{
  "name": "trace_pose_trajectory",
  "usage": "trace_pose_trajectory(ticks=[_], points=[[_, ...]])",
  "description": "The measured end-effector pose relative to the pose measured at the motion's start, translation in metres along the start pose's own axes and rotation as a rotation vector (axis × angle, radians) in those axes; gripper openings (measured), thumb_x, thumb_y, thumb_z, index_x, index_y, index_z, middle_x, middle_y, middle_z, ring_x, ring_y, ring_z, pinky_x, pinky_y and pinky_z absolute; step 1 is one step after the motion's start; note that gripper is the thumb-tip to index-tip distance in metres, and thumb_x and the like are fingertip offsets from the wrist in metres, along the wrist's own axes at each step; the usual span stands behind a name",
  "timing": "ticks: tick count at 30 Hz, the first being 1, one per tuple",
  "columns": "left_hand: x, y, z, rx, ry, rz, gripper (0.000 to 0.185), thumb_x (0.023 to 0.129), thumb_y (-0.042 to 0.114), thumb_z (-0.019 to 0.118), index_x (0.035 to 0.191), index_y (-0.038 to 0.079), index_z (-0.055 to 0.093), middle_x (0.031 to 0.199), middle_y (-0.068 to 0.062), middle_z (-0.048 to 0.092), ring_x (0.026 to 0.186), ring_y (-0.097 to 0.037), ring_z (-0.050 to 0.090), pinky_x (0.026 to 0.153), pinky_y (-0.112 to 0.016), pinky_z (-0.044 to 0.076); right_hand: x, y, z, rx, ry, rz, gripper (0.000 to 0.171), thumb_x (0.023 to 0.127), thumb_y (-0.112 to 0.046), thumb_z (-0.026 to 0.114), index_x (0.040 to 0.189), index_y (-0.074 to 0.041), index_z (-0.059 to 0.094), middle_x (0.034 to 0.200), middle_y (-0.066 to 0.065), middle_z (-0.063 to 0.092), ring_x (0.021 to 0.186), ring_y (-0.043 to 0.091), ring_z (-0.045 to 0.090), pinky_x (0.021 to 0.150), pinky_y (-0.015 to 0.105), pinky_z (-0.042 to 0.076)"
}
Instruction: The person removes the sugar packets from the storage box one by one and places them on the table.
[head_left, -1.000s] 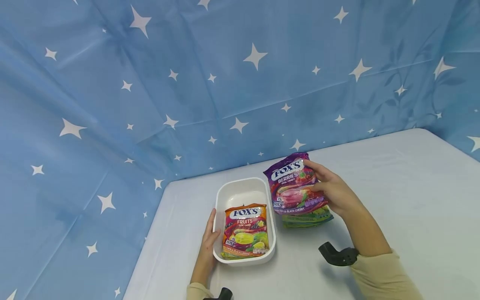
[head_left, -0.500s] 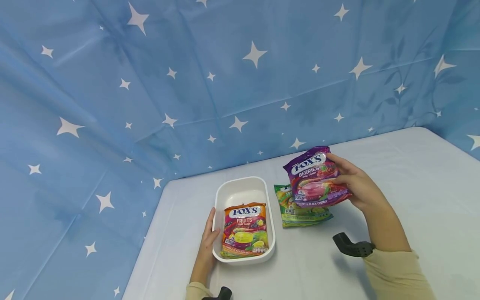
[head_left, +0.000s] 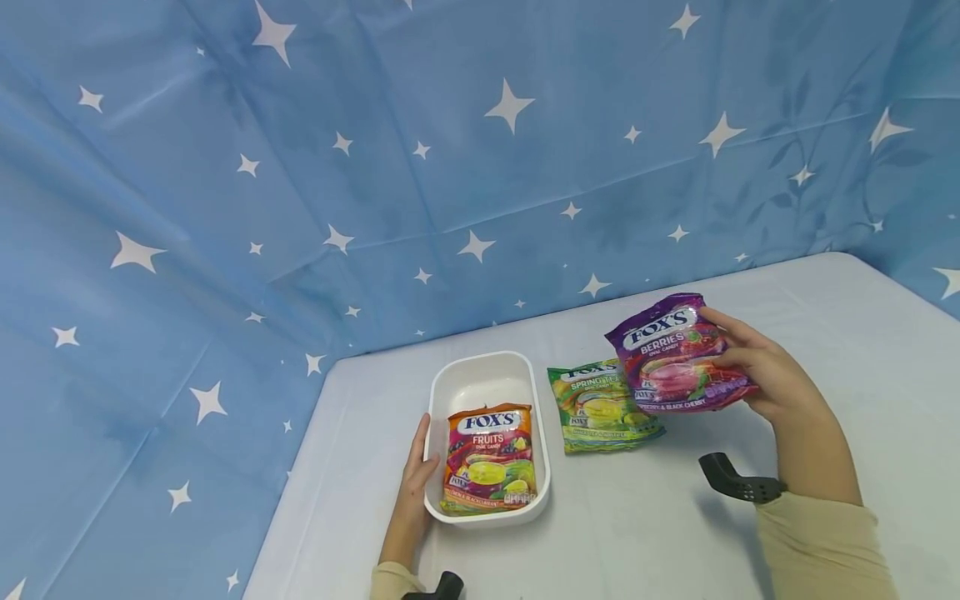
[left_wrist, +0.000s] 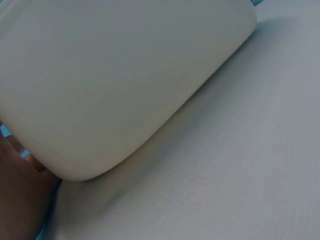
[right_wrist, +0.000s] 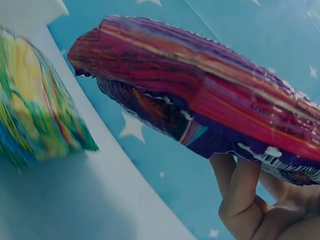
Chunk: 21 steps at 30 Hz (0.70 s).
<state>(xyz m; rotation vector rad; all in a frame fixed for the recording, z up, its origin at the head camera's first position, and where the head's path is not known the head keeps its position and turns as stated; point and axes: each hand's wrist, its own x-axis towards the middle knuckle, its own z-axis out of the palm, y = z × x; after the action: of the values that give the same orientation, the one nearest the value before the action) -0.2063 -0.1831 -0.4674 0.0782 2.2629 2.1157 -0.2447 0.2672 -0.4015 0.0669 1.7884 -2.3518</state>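
My right hand (head_left: 772, 379) pinches the purple bag (head_left: 678, 354) by its right edge, thumb on the front and fingers (right_wrist: 240, 190) curled behind, holding it tilted above the tabletop (head_left: 750, 533), just right of the green bag (head_left: 600, 406) lying flat. My left hand (head_left: 416, 483) rests with straight fingers against the left wall of the white tray (head_left: 480, 379), where the orange bag (head_left: 490, 458) lies at the near end. The purple bag overlaps the green bag's right corner. My left wrist view shows only the tray's wall (left_wrist: 115, 85) and a sliver of hand.

Fruits bag (head_left: 490, 457) in tub (head_left: 480, 379); others probably right.
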Motion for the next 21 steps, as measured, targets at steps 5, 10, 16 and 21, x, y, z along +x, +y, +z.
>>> trace_pose_trajectory(ticks=[5,10,16,21], points=[[0.000,-0.001,-0.001,0.010,0.018,-0.016,0.062,0.091,0.016,0.036,0.147,0.026,0.014,0.155,0.000,0.002,0.142,-0.030,-0.007,0.107,-0.061,0.003,-0.002,0.005,-0.017,0.087,0.008,0.002,0.065,0.091,-0.010,0.051,0.143,-0.038,0.023,0.155,-0.008,-0.001,0.090,-0.003,0.051,0.073,0.018,0.052],[0.000,-0.001,-0.002,0.000,0.023,-0.034,0.062,0.090,0.018,0.038,0.146,0.030,0.015,0.155,0.001,0.002,0.142,-0.031,-0.006,0.106,-0.063,0.005,-0.002,0.009,-0.027,0.102,0.045,0.047,0.066,0.090,-0.011,0.053,0.141,-0.041,0.024,0.154,-0.008,-0.006,0.088,-0.003,0.051,0.072,0.018,0.052],[0.000,-0.002,-0.001,-0.003,0.022,-0.031,0.062,0.090,0.018,0.038,0.146,0.030,0.015,0.155,0.000,0.003,0.142,-0.030,-0.006,0.107,-0.062,0.005,0.000,0.014,-0.035,0.062,0.058,0.071,0.067,0.091,-0.008,0.049,0.142,-0.041,0.021,0.154,-0.005,-0.010,0.086,-0.004,0.051,0.071,0.018,0.052],[0.001,-0.002,-0.001,0.003,0.012,-0.015,0.061,0.091,0.017,0.037,0.147,0.029,0.015,0.155,0.000,0.001,0.142,-0.030,-0.008,0.107,-0.062,0.003,0.002,0.017,-0.040,-0.002,0.070,0.080,0.067,0.092,-0.006,0.045,0.142,-0.041,0.020,0.153,0.000,-0.014,0.084,-0.006,0.051,0.071,0.017,0.052]])
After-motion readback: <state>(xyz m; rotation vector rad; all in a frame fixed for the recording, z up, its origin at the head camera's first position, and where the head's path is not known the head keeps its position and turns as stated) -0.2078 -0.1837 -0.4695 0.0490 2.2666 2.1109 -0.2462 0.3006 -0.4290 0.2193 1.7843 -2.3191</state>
